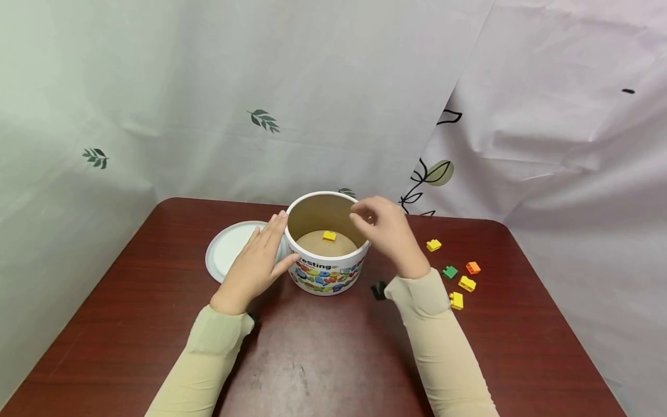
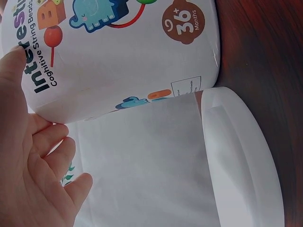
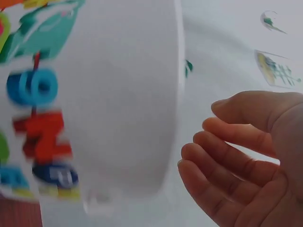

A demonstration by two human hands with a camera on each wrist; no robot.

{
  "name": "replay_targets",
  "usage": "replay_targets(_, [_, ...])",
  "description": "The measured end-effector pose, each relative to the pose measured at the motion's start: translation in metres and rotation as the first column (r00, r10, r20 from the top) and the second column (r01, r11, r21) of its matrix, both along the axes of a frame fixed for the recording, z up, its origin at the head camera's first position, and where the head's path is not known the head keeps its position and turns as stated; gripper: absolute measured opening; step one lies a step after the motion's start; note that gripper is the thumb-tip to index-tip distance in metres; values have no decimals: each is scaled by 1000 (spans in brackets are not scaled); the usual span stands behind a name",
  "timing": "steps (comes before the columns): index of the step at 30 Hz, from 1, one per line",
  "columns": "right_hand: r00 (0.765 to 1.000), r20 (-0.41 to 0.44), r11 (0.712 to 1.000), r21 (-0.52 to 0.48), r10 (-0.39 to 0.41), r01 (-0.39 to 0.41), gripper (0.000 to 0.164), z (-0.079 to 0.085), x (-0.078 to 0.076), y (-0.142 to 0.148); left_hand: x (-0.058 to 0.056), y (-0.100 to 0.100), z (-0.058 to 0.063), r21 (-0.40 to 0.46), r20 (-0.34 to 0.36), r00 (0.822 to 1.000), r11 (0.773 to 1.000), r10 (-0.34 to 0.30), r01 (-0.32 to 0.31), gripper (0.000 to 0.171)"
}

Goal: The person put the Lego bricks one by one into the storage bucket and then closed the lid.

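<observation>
A white round tub (image 1: 328, 278) with colourful printed pictures stands on the table, its top uncovered. One yellow toy brick (image 1: 329, 236) lies on its tan floor. My left hand (image 1: 255, 260) rests against the tub's left side with its fingers stretched along the rim; in the left wrist view its thumb lies over the printed lettering. Beyond the tub's right rim, my right hand (image 1: 388, 229) is raised with loosely bent fingers. Nothing shows between that hand's thumb and fingers (image 3: 213, 161) in the right wrist view, where the tub wall (image 3: 128, 104) is close by.
A white lid (image 1: 229, 249) lies flat left of the tub, partly behind the left hand. To the right of the right forearm are scattered several bricks: yellow (image 1: 467, 284), green (image 1: 450, 271) and orange (image 1: 473, 267). A pale curtain (image 1: 339, 104) hangs behind the dark red table (image 1: 292, 359).
</observation>
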State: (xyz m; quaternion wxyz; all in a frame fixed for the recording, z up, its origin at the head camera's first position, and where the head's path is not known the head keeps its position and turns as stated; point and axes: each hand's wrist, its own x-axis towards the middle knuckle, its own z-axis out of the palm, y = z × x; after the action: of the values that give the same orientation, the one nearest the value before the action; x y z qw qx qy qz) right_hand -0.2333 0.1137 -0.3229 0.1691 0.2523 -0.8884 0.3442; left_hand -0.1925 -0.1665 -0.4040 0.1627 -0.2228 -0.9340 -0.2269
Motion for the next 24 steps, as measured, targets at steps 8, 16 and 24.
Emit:
replay_targets(8, [997, -13, 997, -3, -75, 75, 13, -6, 14, 39, 0, -1, -1, 5, -16, 1000, 1000, -4, 4, 86])
replay_targets(16, [987, 99, 989, 88, -127, 119, 17, -31, 9, 75, 1, -1, 0, 9, -9, 1000, 1000, -7, 7, 86])
replay_targets(24, [961, 190, 975, 132, -201, 178, 20, -52, -9, 113, 1, 0, 0, 11, -1, 1000, 1000, -8, 8, 86])
